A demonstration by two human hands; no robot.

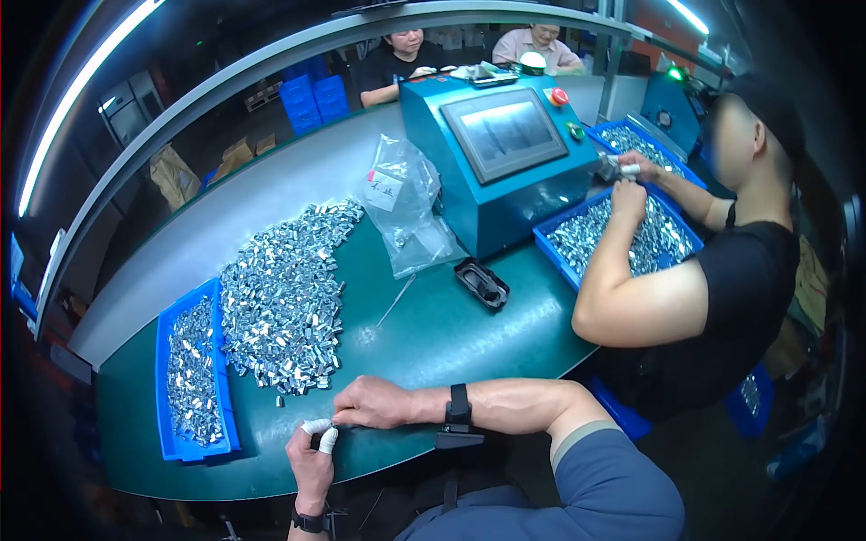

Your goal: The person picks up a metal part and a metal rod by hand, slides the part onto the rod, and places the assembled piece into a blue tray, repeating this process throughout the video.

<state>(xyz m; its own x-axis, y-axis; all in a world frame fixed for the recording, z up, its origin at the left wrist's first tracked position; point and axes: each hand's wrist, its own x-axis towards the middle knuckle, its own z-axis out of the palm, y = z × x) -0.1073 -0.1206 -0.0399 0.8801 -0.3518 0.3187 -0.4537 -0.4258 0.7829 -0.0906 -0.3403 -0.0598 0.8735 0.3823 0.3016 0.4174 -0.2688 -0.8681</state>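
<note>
My left hand [311, 458], its thumb and forefinger wrapped in white tape, is over the near edge of the green table [406, 347]. My right hand [374, 402] meets it from the right, fingers curled and pinched. The fingertips of both come together on something tiny and dark, mostly hidden. Just beyond lies a big heap of small silvery metal pieces [284, 298], one loose piece [280, 401] at its near end. Left of the heap, a blue tray [227, 419] is full of similar pieces.
A teal machine with a screen [505, 135] stands at the back, a clear plastic bag [401, 207] and black holder [483, 284] near it. At right, a co-worker [758, 270] handles parts over another blue tray [568, 269]. Two people sit beyond; a metal frame arches overhead.
</note>
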